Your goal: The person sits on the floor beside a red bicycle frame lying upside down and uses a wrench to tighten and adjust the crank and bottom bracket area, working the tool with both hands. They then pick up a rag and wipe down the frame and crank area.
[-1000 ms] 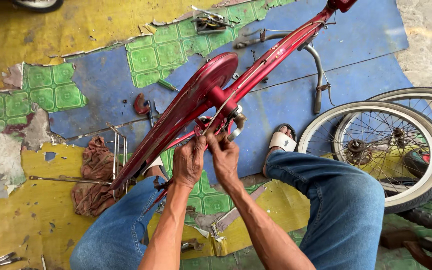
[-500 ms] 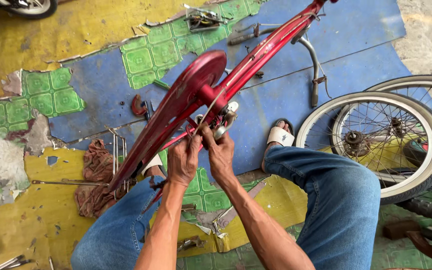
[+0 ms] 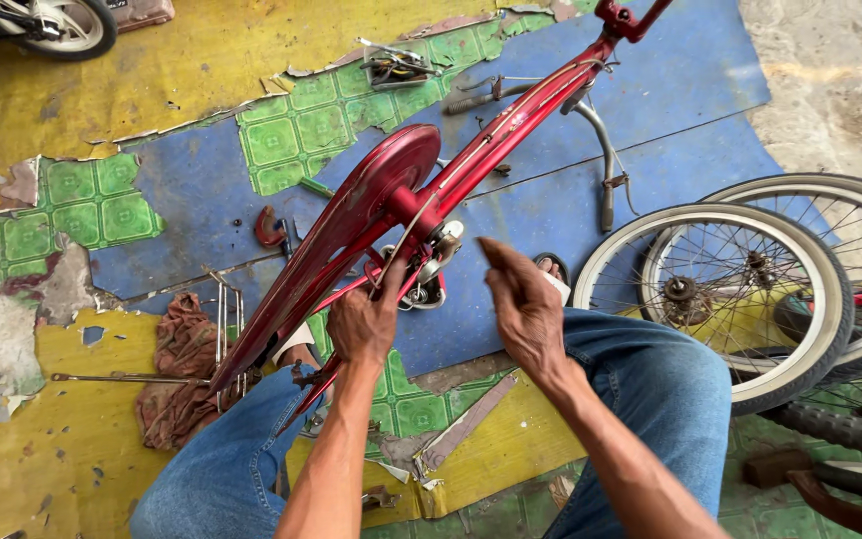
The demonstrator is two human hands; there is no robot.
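Head view: left hand (image 3: 366,321) grips the stiff, heavy-looking red bicycle frame (image 3: 471,170) (by its tubes); right hand (image 3: 523,304), fingers loosely spread, hovers beside.

spoked wheels (image 3: 720,299), brown rag (image 3: 184,364), peeling floor mat (image 3: 202,60)

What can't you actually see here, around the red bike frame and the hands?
Head view only:
- Left hand fingertips: hidden behind the red bicycle frame tubes.
- Anything held in the right hand: too small to tell.
- Frame's top end: cut off by the upper edge.
- Right-hand wheel: cut off by the right edge.
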